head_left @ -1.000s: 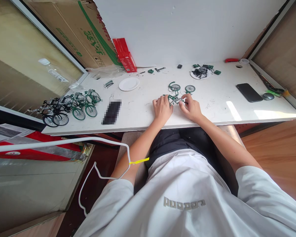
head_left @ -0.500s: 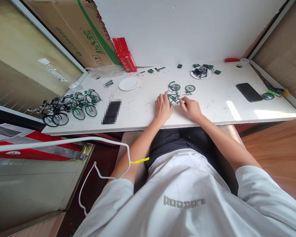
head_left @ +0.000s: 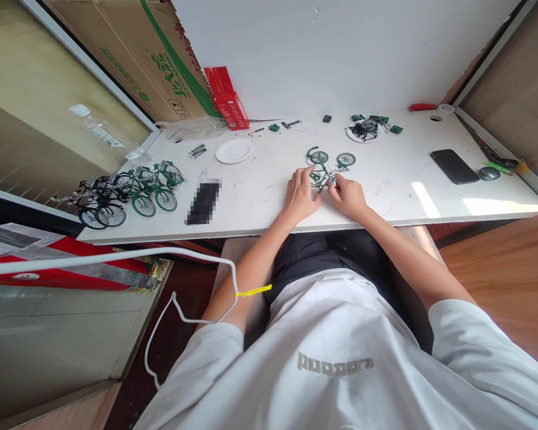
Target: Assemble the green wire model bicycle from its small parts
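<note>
Clock directions are being taken from the frame point(head_left: 319, 177), with 12 at the table's point(head_left: 260, 203) far edge. The green frame is lying on the table near its front edge, between the two hands.

The left hand point(head_left: 301, 194) is resting between 7 and 8 o'clock, its fingers reaching to the frame's left side and touching it; its thumb is standing apart from the fingers, leaving a moderate gap. The right hand point(head_left: 348, 196) is working at 4 o'clock, thumb and fingers drawn narrow at the frame's right end. What is lying between those fingertips is too small to tell; whether they are gripping it cannot be told either.

One wheel point(head_left: 318, 157) is lying at 12 o'clock, just beside the frame; a second wheel point(head_left: 346, 160) is lying at 2 o'clock, near the right hand. Farther off, between 1 and 2 o'clock, a plate point(head_left: 381, 134) is bearing dark parts point(head_left: 364, 128). A phone point(head_left: 454, 166) is lying at 3 o'clock, well apart. Green and black bikes point(head_left: 165, 200) are standing in a cluster at 9 o'clock. A red box point(head_left: 237, 112) is standing between 10 and 11 o'clock.
</note>
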Demonstrator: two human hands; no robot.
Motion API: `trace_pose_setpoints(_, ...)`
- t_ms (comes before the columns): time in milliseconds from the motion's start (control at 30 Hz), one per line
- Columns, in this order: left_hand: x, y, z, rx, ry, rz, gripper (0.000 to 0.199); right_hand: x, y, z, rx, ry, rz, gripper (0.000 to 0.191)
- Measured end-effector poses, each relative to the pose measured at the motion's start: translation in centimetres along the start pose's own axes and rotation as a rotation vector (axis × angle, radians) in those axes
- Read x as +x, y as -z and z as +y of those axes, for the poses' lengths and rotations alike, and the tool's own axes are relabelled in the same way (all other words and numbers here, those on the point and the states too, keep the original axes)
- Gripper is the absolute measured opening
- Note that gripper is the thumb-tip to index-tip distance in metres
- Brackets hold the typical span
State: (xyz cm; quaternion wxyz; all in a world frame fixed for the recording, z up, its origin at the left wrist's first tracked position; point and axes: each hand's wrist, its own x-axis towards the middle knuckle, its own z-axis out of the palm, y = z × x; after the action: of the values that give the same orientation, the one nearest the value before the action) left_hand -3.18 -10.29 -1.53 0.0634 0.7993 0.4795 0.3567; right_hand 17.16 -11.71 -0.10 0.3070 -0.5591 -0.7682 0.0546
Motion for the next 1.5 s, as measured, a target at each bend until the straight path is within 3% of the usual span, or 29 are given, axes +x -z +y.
trace_pose_setpoints(167,-0.2,-0.2,-0.5,-0.027,-0.096,0.052,0.094,0.0,0.1,-0.1,0.001,-0.002,-0.007,0.036)
trace_pose_setpoints(400,0.4,-1.0,-1.6,-0.216,-0.147,0.274,0.095,0.0,0.0,0.1,0.033,0.05,-0.035,0.041)
trace_pose_setpoints(700,0.0,-1.1,-1.6,-0.217,-0.292,0.279,0.067,0.1,-0.3,0.7,0.029,0.074,-0.022,0.041)
trace_pose_setpoints(1500,-0.2,-1.3,-1.4,-0.192,-0.168,0.284,0.037,-0.2,0.1,0.2,0.141,0.096,0.022,0.044)
